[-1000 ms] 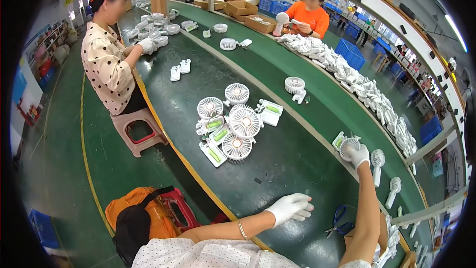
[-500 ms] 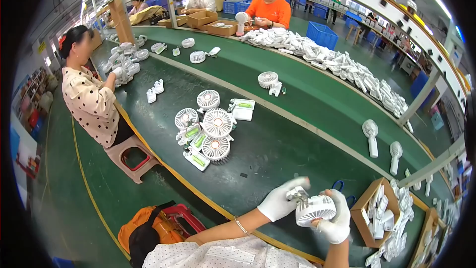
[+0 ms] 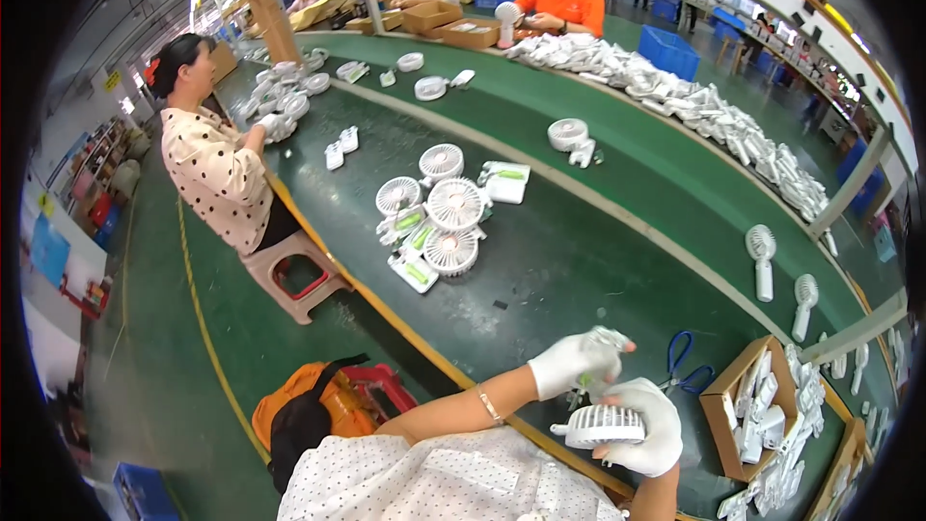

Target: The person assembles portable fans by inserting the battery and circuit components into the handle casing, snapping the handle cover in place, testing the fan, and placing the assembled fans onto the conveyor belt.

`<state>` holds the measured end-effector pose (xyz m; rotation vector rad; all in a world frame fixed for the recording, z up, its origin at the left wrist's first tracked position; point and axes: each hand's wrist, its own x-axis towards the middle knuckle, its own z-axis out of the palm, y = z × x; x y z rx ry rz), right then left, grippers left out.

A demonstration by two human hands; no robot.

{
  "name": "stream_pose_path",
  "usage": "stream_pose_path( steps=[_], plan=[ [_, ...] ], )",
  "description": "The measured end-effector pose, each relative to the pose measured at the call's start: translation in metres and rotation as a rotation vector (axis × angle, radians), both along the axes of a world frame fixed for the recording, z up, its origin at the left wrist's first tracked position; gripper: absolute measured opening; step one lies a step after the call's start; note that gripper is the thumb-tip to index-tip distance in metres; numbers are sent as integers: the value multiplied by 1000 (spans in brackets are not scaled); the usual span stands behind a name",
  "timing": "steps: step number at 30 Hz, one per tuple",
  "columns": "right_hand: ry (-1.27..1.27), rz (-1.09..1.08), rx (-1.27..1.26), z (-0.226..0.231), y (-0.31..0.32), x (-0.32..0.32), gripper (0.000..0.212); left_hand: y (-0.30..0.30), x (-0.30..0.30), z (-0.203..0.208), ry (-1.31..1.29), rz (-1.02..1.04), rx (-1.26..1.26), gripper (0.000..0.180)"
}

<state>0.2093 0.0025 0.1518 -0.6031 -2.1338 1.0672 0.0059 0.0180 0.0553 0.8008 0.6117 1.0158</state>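
Both my hands wear white gloves at the near edge of the green bench. My right hand grips a round white fan head by its side, its slatted rim turned up. Just above and to the left, my left hand has its fingers curled around a small part that is mostly hidden and blurred. Blue-handled scissors lie beside my right hand. Farther left sits a cluster of white fan heads with opened handles, in which green pieces show.
A cardboard box of white parts stands at the right, loose parts heaped beside it. Whole handheld fans lie on the far strip, before a long pile of white pieces. A co-worker in a dotted top sits left.
My view has shifted, so the bench things sit farther right and the scissors show more fully. The fan head has tipped rim-up, and my left hand has moved up off its top.
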Motion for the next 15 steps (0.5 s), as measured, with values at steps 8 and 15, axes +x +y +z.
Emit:
stream_pose_path(
  steps=[8, 15],
  plan=[
    [-48, -404, -350, 14, 64, 0, 49, -1, -3, 23, 232, -255, -160, 36],
    [-249, -276, -423, 12, 94, 21, 50, 1, 3, 32, 404, -354, -83, 32]
  ],
)
